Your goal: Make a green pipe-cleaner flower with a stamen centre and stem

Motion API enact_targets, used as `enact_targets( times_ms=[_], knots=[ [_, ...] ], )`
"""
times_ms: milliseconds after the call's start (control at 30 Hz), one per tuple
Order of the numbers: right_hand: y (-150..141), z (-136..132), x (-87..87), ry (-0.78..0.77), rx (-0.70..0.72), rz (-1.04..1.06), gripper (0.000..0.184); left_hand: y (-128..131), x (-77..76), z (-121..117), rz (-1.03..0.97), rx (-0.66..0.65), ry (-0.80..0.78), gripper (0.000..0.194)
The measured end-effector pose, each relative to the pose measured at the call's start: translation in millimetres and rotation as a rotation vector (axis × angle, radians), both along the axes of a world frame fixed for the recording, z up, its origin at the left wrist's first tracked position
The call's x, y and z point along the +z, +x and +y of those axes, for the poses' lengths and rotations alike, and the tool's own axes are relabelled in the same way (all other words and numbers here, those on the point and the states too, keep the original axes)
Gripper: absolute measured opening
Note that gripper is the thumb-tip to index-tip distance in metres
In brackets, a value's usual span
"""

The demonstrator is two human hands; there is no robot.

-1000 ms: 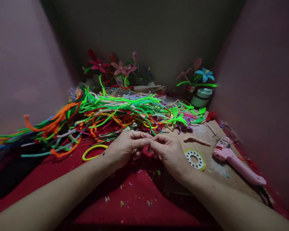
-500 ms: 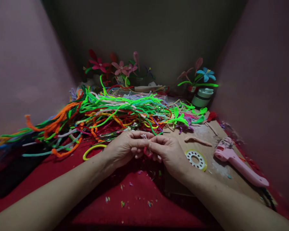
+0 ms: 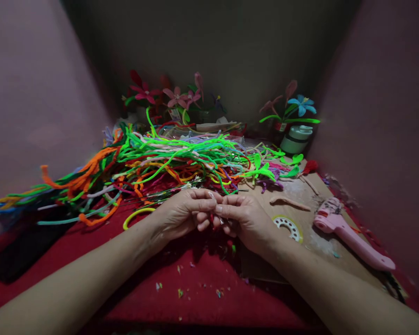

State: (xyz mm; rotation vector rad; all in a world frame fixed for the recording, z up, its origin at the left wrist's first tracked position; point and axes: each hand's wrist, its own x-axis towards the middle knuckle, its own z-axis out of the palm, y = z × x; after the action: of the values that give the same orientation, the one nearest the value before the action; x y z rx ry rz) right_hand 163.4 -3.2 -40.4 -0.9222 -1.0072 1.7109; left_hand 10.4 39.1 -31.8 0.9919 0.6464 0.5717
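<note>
Between my two hands is a small bundle of thin white flower stamens (image 3: 212, 197), its upper ends drawn together above the fingertips. My left hand (image 3: 185, 209) pinches it with thumb and forefinger. From the other side, my right hand (image 3: 245, 215) also closes on it, the fingertips of both hands touching or nearly so. The lower part of the bundle is mostly hidden by the fingers. Just behind my left hand lie several white-tipped stamens on dark stems (image 3: 164, 197). A yellow ring (image 3: 135, 215) lies partly under my left wrist.
A large heap of coloured pipe cleaners (image 3: 181, 156) spreads across the back. To the right, a cardboard sheet (image 3: 300, 186) carries a tape roll (image 3: 289, 229) and a pink glue gun (image 3: 352, 239). Fuzzy flowers (image 3: 302, 105) and a pale green jar (image 3: 296, 139) stand behind. Scraps dot the red cloth (image 3: 195, 307).
The white strands, fanned out earlier, now sit closer together and tilt between my fingers. Both hands stay pinched at nearly the same place. The view has shifted slightly.
</note>
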Motion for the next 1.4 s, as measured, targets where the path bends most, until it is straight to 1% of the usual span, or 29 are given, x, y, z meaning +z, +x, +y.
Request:
enact_targets(
  times_ms=[100,300,467,800,967,1067,1200,1300,1400],
  knots=[
    [0.2,-0.4,-0.2,-0.022,0.014,0.016,0.019,1.5,-0.8,0.2,-0.007,0.023,-0.005,0.015],
    [-0.8,-0.4,0.0,0.013,0.010,0.010,0.024,4.4,0.7,-1.3,-0.047,0.083,-0.014,0.020],
    [-0.1,-0.1,1.5,0.006,0.006,-0.004,0.023,4.5,1.6,-2.5,-0.054,0.115,-0.054,0.020],
    [1.0,0.9,-1.7,-0.022,0.052,0.097,0.018,3.1,-1.8,-2.1,-0.093,0.134,-0.086,0.011],
    [0.8,0.9,0.2,0.020,0.071,0.135,0.022,4.2,1.3,-2.0,-0.115,0.116,-0.075,0.014],
    [0.5,1.1,1.0,0.010,0.083,0.153,0.022,4.2,2.4,-1.5,-0.107,0.116,-0.077,0.016],
    [-0.4,1.4,1.5,-0.006,0.065,0.170,0.021,3.5,3.1,-0.6,-0.119,0.103,-0.082,0.016],
    [-0.6,1.3,1.7,-0.007,0.064,0.178,0.021,2.8,3.3,0.3,-0.104,0.125,-0.083,0.017],
    [-0.3,0.9,1.7,-0.024,0.058,0.175,0.017,2.2,3.3,1.6,-0.098,0.146,-0.079,0.017]
  ],
)
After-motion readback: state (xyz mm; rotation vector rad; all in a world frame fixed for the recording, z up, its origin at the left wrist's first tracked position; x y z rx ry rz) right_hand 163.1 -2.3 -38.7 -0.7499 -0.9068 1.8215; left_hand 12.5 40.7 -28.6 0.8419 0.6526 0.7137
